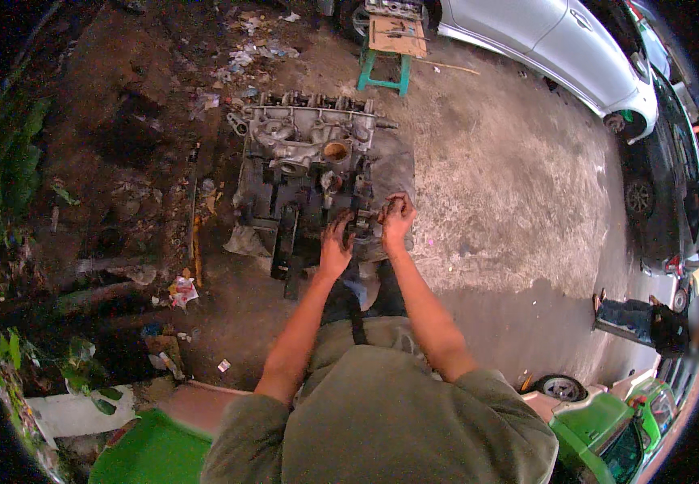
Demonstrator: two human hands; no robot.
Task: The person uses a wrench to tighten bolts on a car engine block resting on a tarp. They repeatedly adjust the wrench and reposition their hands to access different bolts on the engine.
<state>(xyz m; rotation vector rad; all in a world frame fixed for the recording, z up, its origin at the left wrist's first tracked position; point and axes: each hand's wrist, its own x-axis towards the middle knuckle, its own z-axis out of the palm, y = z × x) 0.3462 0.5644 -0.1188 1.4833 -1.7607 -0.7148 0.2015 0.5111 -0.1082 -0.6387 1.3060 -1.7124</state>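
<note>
Both of my hands are close together over dark, greasy metal engine parts, low in front of me. My left hand (337,240) has its fingers bent down onto a dark metal part; the fingertips merge with the dark surface, so what they hold is hard to make out. To its right, my right hand (397,216) is closed, fingers curled toward the thumb around something too small or hidden to name. Just beyond them sits a grey metal engine cylinder head (305,133) with a round brownish opening. A long black metal piece (284,242) lies left of my left hand.
A green-legged stool (383,82) with a board and metal parts stands ahead. A silver car (519,32) is beyond it, a dark car (663,181) to the right. Litter (244,56) and plants (23,145) line the left. A person (648,324) is at far right.
</note>
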